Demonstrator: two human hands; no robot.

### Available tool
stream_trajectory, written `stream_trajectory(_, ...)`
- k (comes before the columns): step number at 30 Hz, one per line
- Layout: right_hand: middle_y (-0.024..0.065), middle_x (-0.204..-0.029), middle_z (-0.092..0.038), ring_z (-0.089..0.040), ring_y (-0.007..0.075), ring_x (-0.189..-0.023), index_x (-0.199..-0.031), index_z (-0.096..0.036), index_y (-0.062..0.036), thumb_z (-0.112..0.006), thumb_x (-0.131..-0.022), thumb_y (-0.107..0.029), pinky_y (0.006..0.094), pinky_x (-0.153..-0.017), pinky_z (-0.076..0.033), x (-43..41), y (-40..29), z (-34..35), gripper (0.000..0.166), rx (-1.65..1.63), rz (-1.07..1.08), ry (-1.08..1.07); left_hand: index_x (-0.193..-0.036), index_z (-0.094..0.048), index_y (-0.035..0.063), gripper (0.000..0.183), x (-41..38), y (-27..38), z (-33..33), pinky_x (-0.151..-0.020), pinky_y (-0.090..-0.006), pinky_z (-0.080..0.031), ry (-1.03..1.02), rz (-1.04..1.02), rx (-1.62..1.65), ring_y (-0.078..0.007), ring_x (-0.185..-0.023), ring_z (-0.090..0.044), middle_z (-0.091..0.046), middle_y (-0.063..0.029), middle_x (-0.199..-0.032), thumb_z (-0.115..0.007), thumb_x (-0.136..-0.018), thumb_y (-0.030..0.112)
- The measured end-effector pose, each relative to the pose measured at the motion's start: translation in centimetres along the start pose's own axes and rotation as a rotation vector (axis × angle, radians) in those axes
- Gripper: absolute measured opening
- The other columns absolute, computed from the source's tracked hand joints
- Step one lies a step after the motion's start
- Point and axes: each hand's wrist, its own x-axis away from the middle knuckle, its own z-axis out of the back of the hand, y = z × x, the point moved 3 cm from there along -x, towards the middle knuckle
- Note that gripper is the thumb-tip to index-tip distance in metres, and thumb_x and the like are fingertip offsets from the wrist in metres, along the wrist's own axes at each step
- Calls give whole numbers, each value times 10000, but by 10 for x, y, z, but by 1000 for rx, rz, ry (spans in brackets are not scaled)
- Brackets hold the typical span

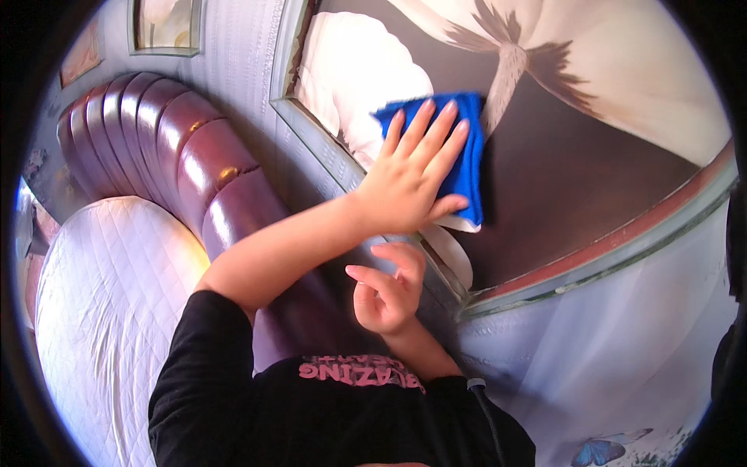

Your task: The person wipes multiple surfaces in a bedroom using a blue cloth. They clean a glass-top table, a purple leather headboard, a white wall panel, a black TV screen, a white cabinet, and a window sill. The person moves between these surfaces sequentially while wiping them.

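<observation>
My left hand (408,166) lies flat over a folded blue cloth (465,157) and presses it against a large framed flower picture (572,198). Its fingers are spread and point up, with the thumb at the cloth's lower right part. A white edge shows under the cloth's lower corner. Below the left wrist, near the frame's lower left corner, my right hand (391,289) hangs in the air with loosely curled fingers and nothing in it. The picture shows pale blossoms on a dark brown ground, inside a grey frame (327,157) with a reddish inner edge.
A glossy brown padded headboard (233,169) curves along the left, beside a white quilted mattress (117,303). A smaller framed picture (165,26) hangs on the patterned wall (239,52) behind it. At the lower right, a blue butterfly (601,450) decorates a pale surface.
</observation>
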Motion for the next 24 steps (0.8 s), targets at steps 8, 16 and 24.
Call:
stream_trajectory(8, 117, -1113, -559, -527, 297, -986, -891, -736, -96, -589, -656, 68, 372, -818, -466, 11, -2, -1, 322, -48, -35, -68, -1526, -134, -45, 947, 8, -59, -6, -1151, -608, -121, 119, 360, 103, -486, -1465, -99, -92, -305, -1582, -591, -888, 486)
stream_trajectory(16, 104, -1121, -576, -552, 295, -987, -913, -740, -120, -618, -672, 29, 385, -839, -466, 8, -4, -15, 308, -80, -63, -93, -1484, -282, -55, 916, 27, -45, 3, -1142, -566, -222, -6, 190, 23, -487, -1428, -235, -234, -311, -1540, -583, -870, 555)
stream_trajectory(24, 99, -1109, -587, -568, 284, -969, -913, -746, -123, -636, -669, 16, 377, -843, -466, 12, -1, -17, 301, -73, -100, -106, -1482, -159, -132, 908, 45, -140, -9, -1184, -463, -192, 53, 554, -56, -463, -1449, -193, -171, -352, -1543, -468, -961, 544)
